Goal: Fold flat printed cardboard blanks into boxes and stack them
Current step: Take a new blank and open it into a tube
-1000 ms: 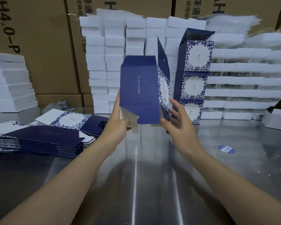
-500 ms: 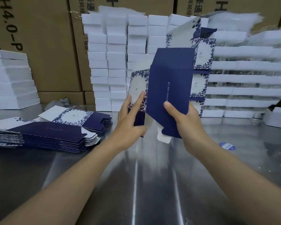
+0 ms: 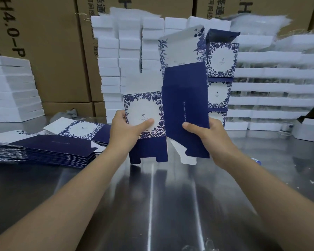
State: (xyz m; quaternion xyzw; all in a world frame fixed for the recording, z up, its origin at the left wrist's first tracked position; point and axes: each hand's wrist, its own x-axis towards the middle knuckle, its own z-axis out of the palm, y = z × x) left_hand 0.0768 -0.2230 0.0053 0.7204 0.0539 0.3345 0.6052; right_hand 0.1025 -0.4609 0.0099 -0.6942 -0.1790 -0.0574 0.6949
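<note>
Blank (image 3: 185, 109) hanging above table (image 3: 152, 205) centre, left hand (image 3: 127, 134) and right hand (image 3: 212, 140) gripping either side. Pile (image 3: 49, 151) lying on table at left; boxes (image 3: 220, 69) standing stacked behind blank, foam (image 3: 116, 60) behind them, cartons (image 3: 53, 42) standing rearmost.

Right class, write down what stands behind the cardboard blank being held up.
Behind the blank, a stack of folded boxes and columns of white blocks show. The blank covers the boxes' left sides and most of the lowest box.
</note>
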